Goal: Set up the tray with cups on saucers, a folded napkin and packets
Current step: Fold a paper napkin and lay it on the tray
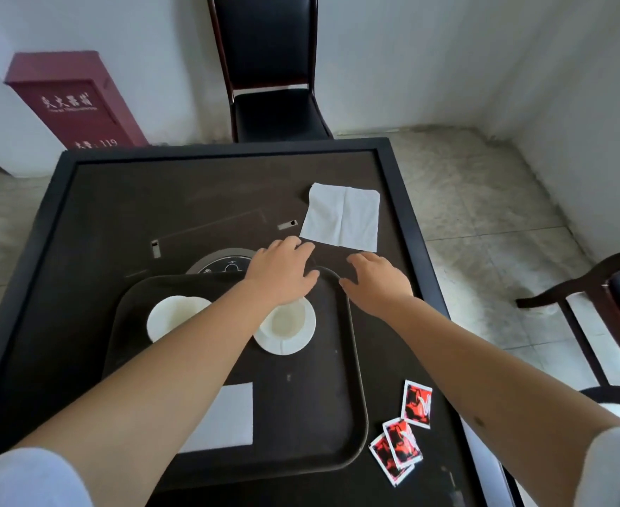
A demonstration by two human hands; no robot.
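A dark tray (352, 397) lies on the black table. On it stand two white cups on saucers, the left cup (171, 316) partly hidden by my left forearm and the right cup (288, 325) just behind my left wrist. A folded white napkin (224, 420) lies on the tray's near part. An unfolded white napkin (341, 215) lies flat on the table beyond the tray. Three red packets (403, 429) lie on the table right of the tray. My left hand (283, 270) and my right hand (378, 281) hover open over the tray's far edge, just short of the unfolded napkin.
The table (118, 199) has a raised black rim and a round panel (220, 263) in its middle, partly under the tray. A black chair (275, 67) stands behind it, another chair (601, 298) at the right. A red cabinet (71, 100) stands at the back left.
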